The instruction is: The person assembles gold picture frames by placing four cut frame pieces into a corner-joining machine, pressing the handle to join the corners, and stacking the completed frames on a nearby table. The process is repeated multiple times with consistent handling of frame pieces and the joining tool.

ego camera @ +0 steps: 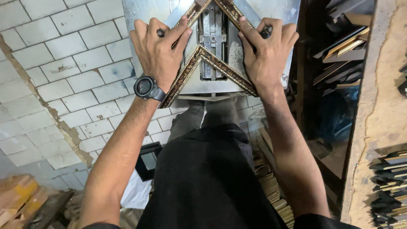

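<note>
Pale tiled floor [54, 67] — cluttered wooden shelf [387, 104]

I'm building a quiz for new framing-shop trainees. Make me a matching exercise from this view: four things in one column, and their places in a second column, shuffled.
Things:
1. left hand
2. right hand
3. wristwatch
4. loose moulding strips

Places:
A. stacked on the wooden shelf at the far right
B. pressing the right-hand frame moulding on the metal machine table
C. strapped on the left wrist
D. pressing the left-hand frame moulding, where the two pieces meet in a corner

Pairs: 1-D, 2-B, 3-C, 4-A
</note>
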